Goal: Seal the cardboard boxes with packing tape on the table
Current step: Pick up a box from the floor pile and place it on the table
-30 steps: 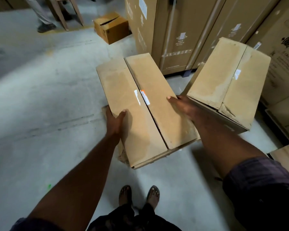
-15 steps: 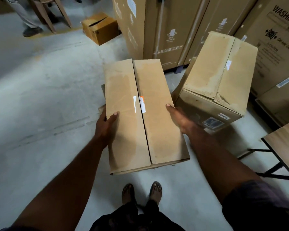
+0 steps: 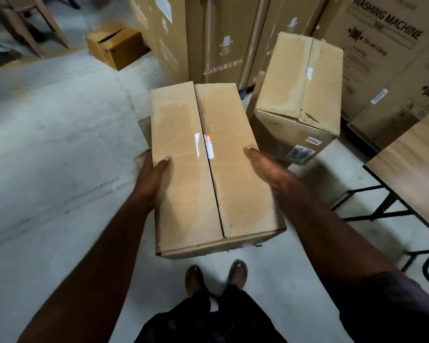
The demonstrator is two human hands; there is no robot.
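I carry a long brown cardboard box (image 3: 183, 194) in front of me, above the floor and my feet. Its two top flaps meet along a bare middle seam with a small torn white and orange label. My left hand (image 3: 151, 179) grips the left side, thumb on the top flap. My right hand (image 3: 270, 167) holds the right side with its thumb lying along the top edge; its fingers are hidden behind the box. A second closed cardboard box (image 3: 300, 95) stands on the floor at right. A wooden table (image 3: 411, 164) shows at the right edge. No tape is visible.
Tall appliance cartons (image 3: 208, 33), one marked washing machine (image 3: 386, 45), line the back and right. A small open box (image 3: 114, 45) lies on the concrete floor at back left, near chair legs (image 3: 22, 26) and another person's shoe (image 3: 3, 58). The table's black frame (image 3: 382, 204) reaches toward me.
The box has swung from a slant to point straight away from me and come nearer. The view has turned right, bringing the table and more of the washing machine carton into sight.
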